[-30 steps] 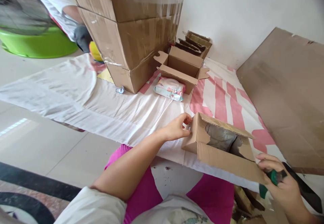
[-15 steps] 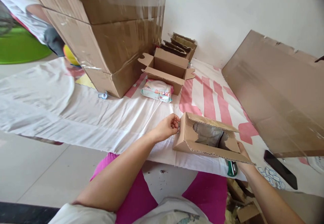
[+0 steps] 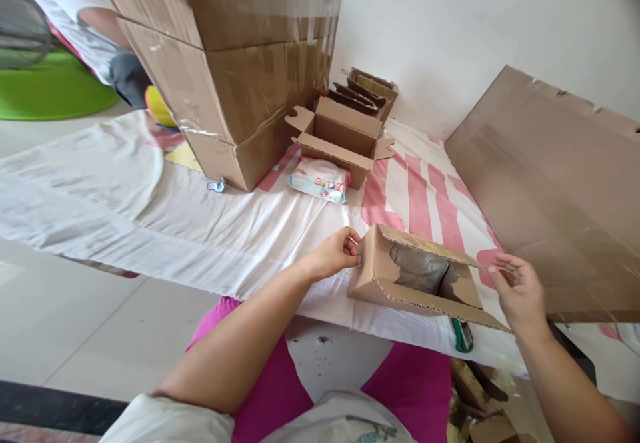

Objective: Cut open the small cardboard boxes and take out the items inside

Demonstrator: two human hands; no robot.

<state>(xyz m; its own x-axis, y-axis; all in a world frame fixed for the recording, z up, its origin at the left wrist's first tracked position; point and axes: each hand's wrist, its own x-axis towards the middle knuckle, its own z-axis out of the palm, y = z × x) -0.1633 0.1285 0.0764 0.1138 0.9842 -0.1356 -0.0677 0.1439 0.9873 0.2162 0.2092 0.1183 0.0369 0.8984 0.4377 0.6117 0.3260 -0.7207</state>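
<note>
An open cardboard box (image 3: 367, 276) lies before me at the table's edge, its long flaps raised. A crumpled greyish-white bag (image 3: 417, 268) shows inside it. My left hand (image 3: 337, 256) is closed at the box's left end, fingers curled and thumb against them; a tiny greyish thing may be at the fingertips, too small to name. My right hand (image 3: 520, 289) is beside the right end, thumb and forefinger drawn together near the far flap's corner. Whether they grip anything is unclear. A green box cutter (image 3: 462, 335) lies just below the box.
Behind stand another open carton (image 3: 333, 149) and a pack of wipes (image 3: 320, 179). Tall taped boxes (image 3: 250, 89) rise at the left, and a large cardboard panel (image 3: 555, 209) at the right. A small pale-blue clip (image 3: 216, 186) and a partly hidden phone (image 3: 575, 353) lie on the cloth.
My right hand has left the box's right end and moved up and right, to the far flap's corner. My left hand stays at the left end. The view has shifted slightly.
</note>
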